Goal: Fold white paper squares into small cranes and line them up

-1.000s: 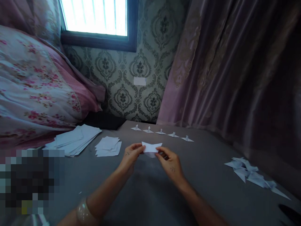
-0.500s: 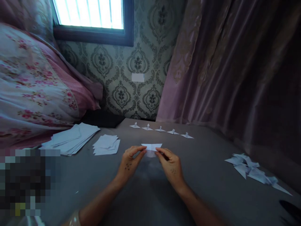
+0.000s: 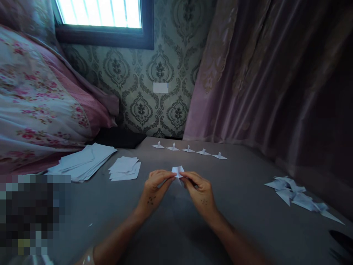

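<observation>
Folded paper: Small, white and angular, the folded paper [image 3: 178, 169] is held at the centre of the scene, short of the far row; a crease runs down its middle and a paler flap hangs below.
Left hand: The left hand [image 3: 153, 189] pinches the paper's left side between thumb and fingers.
Right hand: The right hand [image 3: 202, 192] grips the right side in a matching pinch, likely so the two sides stay even about the crease.
Far row: Five winged pieces [image 3: 188, 149] sit nearly tip to tip, upright tabs showing, perhaps spaced for easy counting.
Left stacks: Large sheets [image 3: 82, 162] and, just right of them, small sheets [image 3: 125, 169] lie on the grey counter [image 3: 234, 213], apparently sorted by size within reach.
Right pile: Folded pieces [image 3: 302, 198] overlap loosely, seemingly set aside from the hands.
</observation>
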Available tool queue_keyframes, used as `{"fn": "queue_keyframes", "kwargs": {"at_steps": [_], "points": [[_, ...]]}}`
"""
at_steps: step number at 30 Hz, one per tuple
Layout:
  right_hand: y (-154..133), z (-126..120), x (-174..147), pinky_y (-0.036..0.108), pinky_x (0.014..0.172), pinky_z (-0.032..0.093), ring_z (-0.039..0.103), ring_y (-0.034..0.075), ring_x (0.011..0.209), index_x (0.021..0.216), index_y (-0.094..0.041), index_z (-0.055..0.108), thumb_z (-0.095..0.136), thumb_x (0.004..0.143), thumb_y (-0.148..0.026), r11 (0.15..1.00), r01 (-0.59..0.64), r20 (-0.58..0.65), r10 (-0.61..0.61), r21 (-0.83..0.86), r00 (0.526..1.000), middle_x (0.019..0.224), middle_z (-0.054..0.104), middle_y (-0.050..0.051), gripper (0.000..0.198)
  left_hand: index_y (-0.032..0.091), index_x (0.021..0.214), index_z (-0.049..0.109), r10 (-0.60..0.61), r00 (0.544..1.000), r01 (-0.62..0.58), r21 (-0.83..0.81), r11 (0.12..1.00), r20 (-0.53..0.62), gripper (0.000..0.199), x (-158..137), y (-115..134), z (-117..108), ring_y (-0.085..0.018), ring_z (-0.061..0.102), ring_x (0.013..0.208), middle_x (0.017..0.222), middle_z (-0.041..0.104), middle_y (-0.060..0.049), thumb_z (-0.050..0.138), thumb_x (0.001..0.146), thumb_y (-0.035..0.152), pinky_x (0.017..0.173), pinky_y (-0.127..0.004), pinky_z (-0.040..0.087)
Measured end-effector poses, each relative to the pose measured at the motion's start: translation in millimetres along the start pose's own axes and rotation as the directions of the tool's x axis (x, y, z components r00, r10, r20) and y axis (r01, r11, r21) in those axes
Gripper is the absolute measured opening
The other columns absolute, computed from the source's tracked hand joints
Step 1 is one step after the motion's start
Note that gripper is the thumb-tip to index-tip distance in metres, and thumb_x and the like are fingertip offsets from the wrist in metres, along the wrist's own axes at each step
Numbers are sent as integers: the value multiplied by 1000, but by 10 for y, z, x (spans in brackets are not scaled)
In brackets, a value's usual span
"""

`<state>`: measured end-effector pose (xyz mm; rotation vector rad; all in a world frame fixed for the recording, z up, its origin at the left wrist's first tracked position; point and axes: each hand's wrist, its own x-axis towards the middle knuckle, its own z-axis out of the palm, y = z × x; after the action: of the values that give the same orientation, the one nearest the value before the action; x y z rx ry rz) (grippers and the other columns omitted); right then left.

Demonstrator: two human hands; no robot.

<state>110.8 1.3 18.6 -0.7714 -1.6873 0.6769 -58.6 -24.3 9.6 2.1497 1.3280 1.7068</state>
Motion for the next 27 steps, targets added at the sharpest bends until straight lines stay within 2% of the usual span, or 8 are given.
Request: {"fn": "queue_keyframes", "kwargs": {"at_steps": [8, 13, 16, 18, 20, 23, 25, 27], "points": [[21, -11, 8, 26, 68, 48, 61, 14, 76, 94, -26, 73, 59, 84, -22, 997, 68, 17, -68, -31, 998, 87, 66, 3, 17, 24, 95, 68, -35, 999, 36, -10, 999, 9, 13, 27, 19, -7, -18, 62, 86, 89, 71, -2, 60, 86, 25, 83, -33, 43], [37, 26, -5, 22, 56, 43, 53, 9, 64, 86, -26, 74, 61, 82, -22, 998, 47, -37, -49, -48, 998, 91, 57, 3, 15, 24, 92, 70, -75, 996, 76, -36, 996, 42, 13, 23, 11, -3, -18, 58, 86, 88, 65, -4, 58, 86, 27, 81, -31, 43], [29, 1, 10, 23, 59, 42, 55, 11, 67, 85, -24, 74, 60, 82, -22, 1000, -13, 73, 13, 2, 997, 86, 61, 3, 14, 23, 85, 70, -156, 987, 159, -87, 983, 44, 10, 36, 6, -6, -19, 55, 95, 95, 57, -5, 63, 82, 28, 85, -31, 43], [17, -24, 26, 23, 57, 42, 55, 11, 63, 84, -22, 73, 60, 82, -25, 989, -133, 179, 121, 57, 976, 76, 62, 1, 14, 21, 79, 69, -237, 965, 255, -196, 947, 111, 10, 49, 3, -5, -20, 53, 103, 104, 56, -7, 66, 78, 30, 92, -32, 40], [7, -41, 41, 23, 52, 39, 51, 10, 53, 84, -20, 72, 60, 81, -30, 951, -293, 265, 258, 98, 929, 65, 59, -1, 15, 18, 73, 66, -355, 906, 417, -347, 840, 228, 15, 53, 0, 10, -20, 55, 102, 106, 59, -8, 69, 75, 32, 90, -32, 40], [3, -47, 53, 21, 46, 36, 48, 9, 46, 88, -18, 69, 62, 78, -35, 868, -474, 323, 410, 149, 853, 56, 55, -3, 21, 15, 67, 62, -545, 747, 662, -499, 559, 381, 23, 32, 5, 59, -15, 59, 76, 81, 65, -5, 72, 71, 35, 73, -26, 44], [6, -45, 54, 21, 44, 34, 49, 9, 46, 91, -18, 65, 62, 77, -40, 817, -550, 326, 479, 175, 815, 57, 57, -3, 26, 15, 66, 60, -624, 662, 730, -548, 408, 416, 25, 9, 16, 98, -12, 56, 64, 68, 64, -2, 74, 68, 35, 64, -24, 42], [9, -42, 51, 21, 43, 33, 51, 9, 47, 87, -18, 63, 61, 77, -46, 786, -595, 320, 526, 171, 788, 61, 60, -1, 30, 14, 64, 59, -664, 627, 740, -578, 344, 407, 26, -11, 26, 128, -10, 55, 60, 64, 63, -1, 76, 66, 33, 60, -22, 40]]}}
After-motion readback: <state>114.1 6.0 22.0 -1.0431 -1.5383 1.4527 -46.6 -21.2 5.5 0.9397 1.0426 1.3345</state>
